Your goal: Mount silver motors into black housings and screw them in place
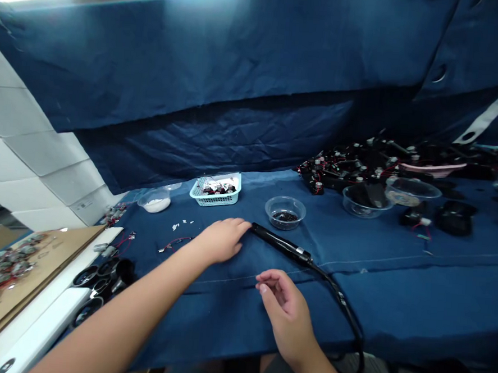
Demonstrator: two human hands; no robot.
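Note:
My left hand (pixel 224 240) is palm down over the blue cloth, its fingertips at the near end of a black electric screwdriver (pixel 281 243). Its thumb is apart from the fingers, and the underside of the hand is hidden. The screwdriver lies slanting, with its cable (pixel 343 305) running off the table's front edge. Closer to me, my right hand (pixel 284 307) is loosely curled with a gap between thumb and fingers; I see nothing in it. Beyond the screwdriver stands a clear bowl (pixel 285 205) with small dark pieces, probably screws.
A light-blue basket (pixel 214 198) holds small wired parts. Left of it is a bowl (pixel 154 202) of white pieces. Black ring-shaped housings (pixel 104 279) stand at the left. At the right are a heap of wired black parts (pixel 351 164) and a clear bowl (pixel 363 210).

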